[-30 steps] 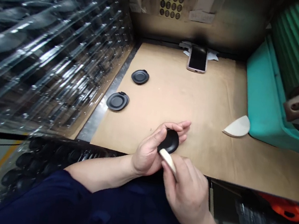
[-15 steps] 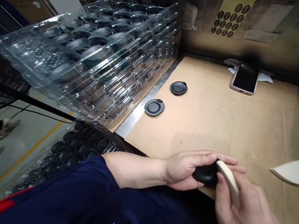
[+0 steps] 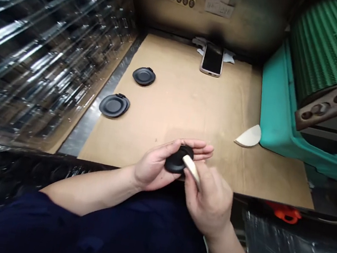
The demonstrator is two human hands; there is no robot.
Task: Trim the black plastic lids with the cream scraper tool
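My left hand [image 3: 158,163] cradles a black round compact case [image 3: 176,161], thumb on its edge and fingers stretched beneath. In my right hand [image 3: 210,196] a white sponge [image 3: 192,171] is pinched between thumb and fingers, its tip at the top face of the compact case. To the right lies a second white sponge [image 3: 249,136], half-round with a pointed end. Two more dark round compact cases, one farther back [image 3: 144,76] and one nearer [image 3: 114,105], rest on the left of the cardboard.
Cardboard [image 3: 179,98] covers the bench. A phone [image 3: 212,60] lies on white tissue at the back. Stacked clear trays [image 3: 56,50] rise on the left. On the right stand a turquoise bin [image 3: 273,112] and a green ribbed belt [image 3: 336,41].
The camera has turned right, so the bench contents appear farther left and the turquoise bin shows more fully. The sponge has shifted from the compact case's rim side onto its top face.
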